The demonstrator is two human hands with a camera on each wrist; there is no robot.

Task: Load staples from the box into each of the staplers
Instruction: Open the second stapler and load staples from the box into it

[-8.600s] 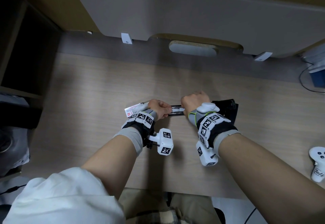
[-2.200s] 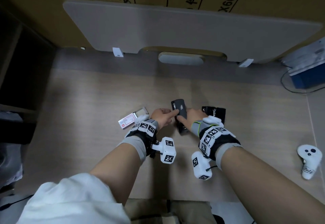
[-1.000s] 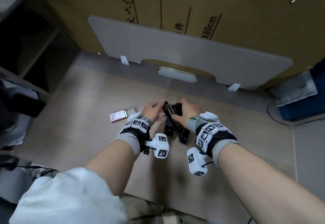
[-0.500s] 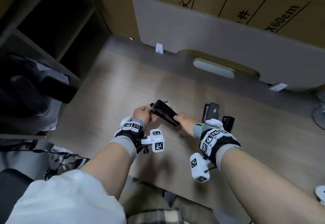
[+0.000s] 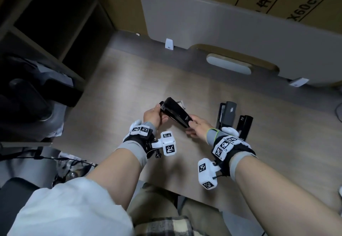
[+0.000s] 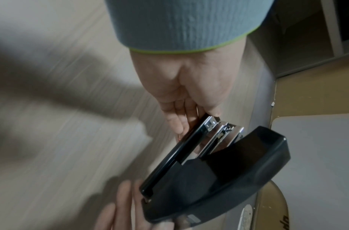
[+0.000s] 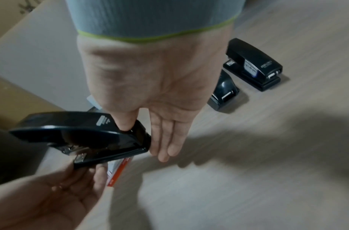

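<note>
Since half a second ago, little moved: black stapler still held tilted above the bench, between both hands. Two other staplers sit on the bench to the right, side by side. Left hand grips the stapler's front end, fingers curled under the base. Right hand pinches the hinge end, thumb on top, fingers straight underneath. Staple box lies on the bench below the stapler, mostly hidden.

Both hands hold a black stapler; two staplers lie beside.
</note>
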